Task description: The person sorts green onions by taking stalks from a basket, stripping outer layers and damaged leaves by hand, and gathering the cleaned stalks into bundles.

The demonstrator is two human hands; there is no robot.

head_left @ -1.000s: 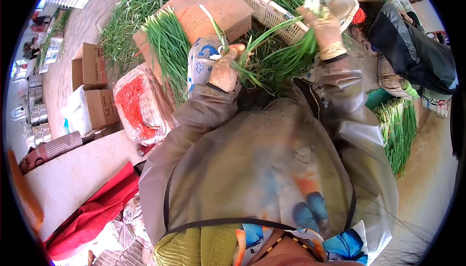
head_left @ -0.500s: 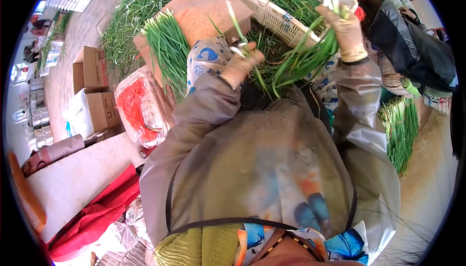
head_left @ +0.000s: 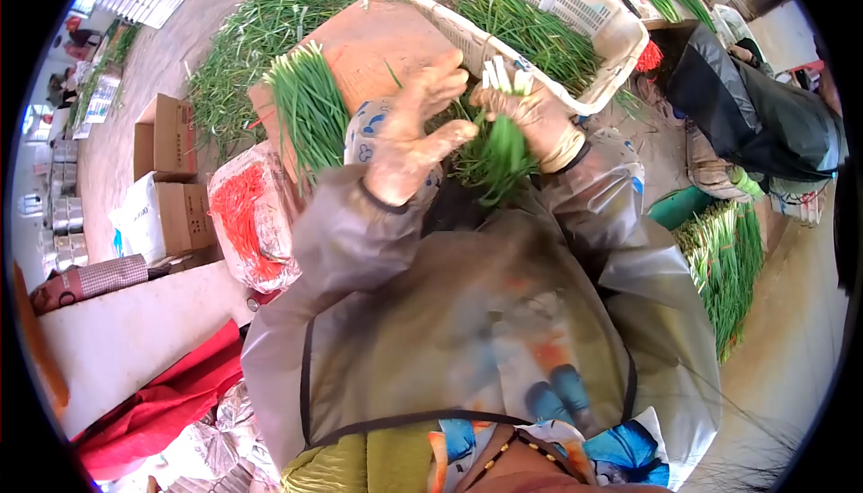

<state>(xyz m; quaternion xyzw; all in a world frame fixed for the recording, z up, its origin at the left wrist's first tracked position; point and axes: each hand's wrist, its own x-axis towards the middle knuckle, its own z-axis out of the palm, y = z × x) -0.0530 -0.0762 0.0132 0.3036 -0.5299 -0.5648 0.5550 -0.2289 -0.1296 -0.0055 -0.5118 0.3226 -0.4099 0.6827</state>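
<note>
My right hand (head_left: 539,124) is closed around a small bunch of chives (head_left: 508,147), white stem ends up and green leaves hanging down, blurred by motion. Facing it, my left hand (head_left: 415,133) is held open, fingers and thumb apart, with nothing in it. Both hands seem to wear thin, soiled gloves. Beyond and to the left of the left hand, a neat pile of chives (head_left: 307,106) lies on a brown board (head_left: 387,30), white ends pointing away from me. Loose green leaves lie below, between my hands.
A white plastic crate (head_left: 620,53) with loose chives stands at the upper right. A heap of green leaves (head_left: 261,21) covers the floor at upper left. Red ties (head_left: 247,214) lie on a package at left. Upright chives (head_left: 724,259) and a person's dark apron (head_left: 755,97) are at right.
My right hand has come down and left with its chives, now close to the left hand. My left hand has opened, and the stalks it held are gone from it.
</note>
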